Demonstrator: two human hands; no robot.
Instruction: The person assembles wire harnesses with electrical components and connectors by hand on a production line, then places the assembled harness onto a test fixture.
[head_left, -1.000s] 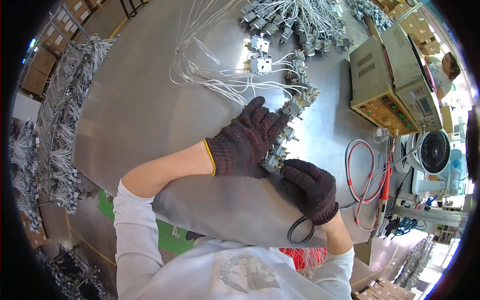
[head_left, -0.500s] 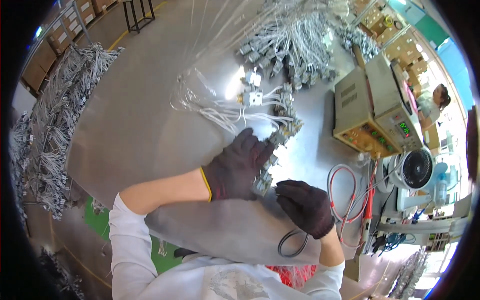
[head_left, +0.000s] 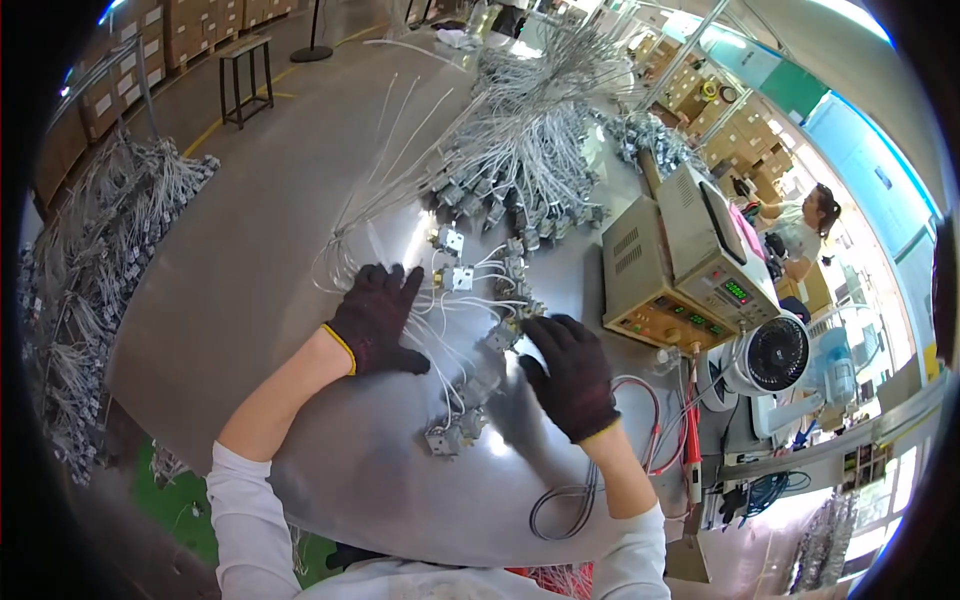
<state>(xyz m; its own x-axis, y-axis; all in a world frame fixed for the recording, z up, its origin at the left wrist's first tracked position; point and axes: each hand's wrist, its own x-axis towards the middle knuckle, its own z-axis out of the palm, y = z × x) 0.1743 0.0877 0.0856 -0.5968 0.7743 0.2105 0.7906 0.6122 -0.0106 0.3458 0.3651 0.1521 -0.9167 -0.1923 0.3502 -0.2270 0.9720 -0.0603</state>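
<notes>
Head view: the gloved left hand point(head_left: 378, 318) is laid flat and open on white wires point(head_left: 440, 330) on the metal table point(head_left: 250, 260). The right hand point(head_left: 570, 375), fingers spread and nothing gripped, is pressed beside a row of small wired parts point(head_left: 480, 385), left of the beige test unit point(head_left: 665, 285).

Both hands wear dark knitted work gloves with thin yellow trim at the cuff: the left hand point(head_left: 378, 320) and the right hand point(head_left: 572, 375). White sleeves are pushed up past the elbows, leaving the forearms bare, over a white top.
</notes>
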